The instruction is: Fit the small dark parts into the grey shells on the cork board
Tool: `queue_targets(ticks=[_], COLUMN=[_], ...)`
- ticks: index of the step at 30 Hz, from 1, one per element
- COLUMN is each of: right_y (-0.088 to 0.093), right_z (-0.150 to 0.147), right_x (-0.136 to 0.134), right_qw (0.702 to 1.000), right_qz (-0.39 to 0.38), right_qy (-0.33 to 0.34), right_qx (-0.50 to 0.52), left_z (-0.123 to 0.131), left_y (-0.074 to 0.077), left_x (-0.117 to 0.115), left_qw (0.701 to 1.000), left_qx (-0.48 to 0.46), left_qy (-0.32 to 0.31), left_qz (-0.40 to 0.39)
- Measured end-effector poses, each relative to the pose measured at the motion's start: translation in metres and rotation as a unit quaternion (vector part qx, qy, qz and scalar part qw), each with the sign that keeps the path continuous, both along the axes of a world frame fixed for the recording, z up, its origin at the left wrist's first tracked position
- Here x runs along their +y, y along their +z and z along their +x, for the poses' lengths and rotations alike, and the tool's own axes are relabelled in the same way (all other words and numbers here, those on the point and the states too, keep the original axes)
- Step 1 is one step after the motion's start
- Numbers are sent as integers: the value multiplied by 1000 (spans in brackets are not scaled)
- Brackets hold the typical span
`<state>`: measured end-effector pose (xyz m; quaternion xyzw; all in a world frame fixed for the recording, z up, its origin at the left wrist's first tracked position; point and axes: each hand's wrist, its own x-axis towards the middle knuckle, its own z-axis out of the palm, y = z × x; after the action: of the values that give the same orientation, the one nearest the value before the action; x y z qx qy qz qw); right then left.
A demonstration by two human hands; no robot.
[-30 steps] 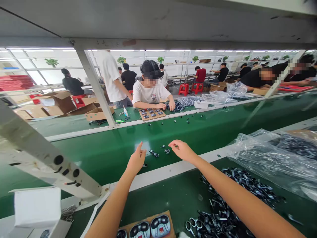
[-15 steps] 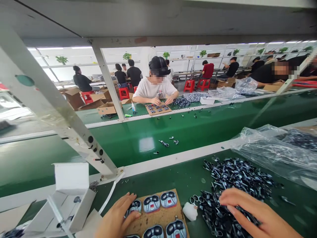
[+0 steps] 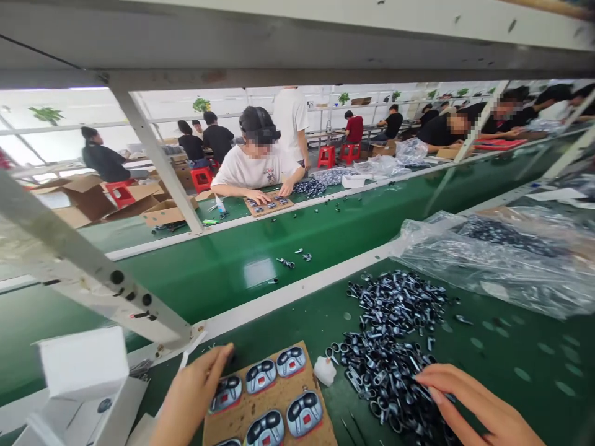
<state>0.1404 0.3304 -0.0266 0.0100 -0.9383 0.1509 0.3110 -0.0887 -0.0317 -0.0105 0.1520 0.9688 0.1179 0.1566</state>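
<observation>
My left hand (image 3: 193, 393) is at the left edge of a brown board (image 3: 290, 398), its thumb and fingertips drawn together beside a small dark spot; what they hold is unclear. On the board lie rows of grey-and-black moulded pieces (image 3: 261, 375), each with a red patch. My right hand (image 3: 478, 402) reaches to the right side of a pile of small dark glossy parts (image 3: 395, 359) with ring-shaped ends. Its thumb and forefinger are slightly apart at the pile's edge. A white lump (image 3: 325, 370) sits between the board and the pile. Tweezers-like dark prongs (image 3: 351, 427) lie beside the board.
An open white box (image 3: 88, 390) stands at the left under a slanted white post (image 3: 93, 272). A clear plastic bag (image 3: 493, 260) with more dark parts lies at the right. Beyond runs a green belt (image 3: 223, 266) with loose parts; a person (image 3: 260, 158) works across it.
My left hand has lifted from the top-left moulded piece and its fingers have come together. My right hand has shifted rightward relative to the pile. The view has turned to the right.
</observation>
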Motion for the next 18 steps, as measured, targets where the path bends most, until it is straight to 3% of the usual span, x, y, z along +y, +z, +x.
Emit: queue_targets(ticks=[3, 5, 10, 14, 18], right_y=[1, 1, -1, -11, -22], right_z=[7, 12, 32, 53, 63], right_x=[-1, -5, -18, -21, -20], right_qw=[999, 998, 994, 991, 990], right_qz=[21, 37, 61, 48, 27], right_qy=[-35, -55, -87, -125, -138], right_qx=[-8, -5, 7, -10, -29], left_z=[-35, -59, -95, -83, -37], left_y=[12, 15, 7, -3, -6], left_x=[36, 67, 124, 132, 111], left_qw=[999, 999, 997, 991, 975], left_qx=[29, 48, 80, 104, 82], left_qy=[25, 6, -13, -68, -181], left_qz=[-19, -14, 4, 42, 102])
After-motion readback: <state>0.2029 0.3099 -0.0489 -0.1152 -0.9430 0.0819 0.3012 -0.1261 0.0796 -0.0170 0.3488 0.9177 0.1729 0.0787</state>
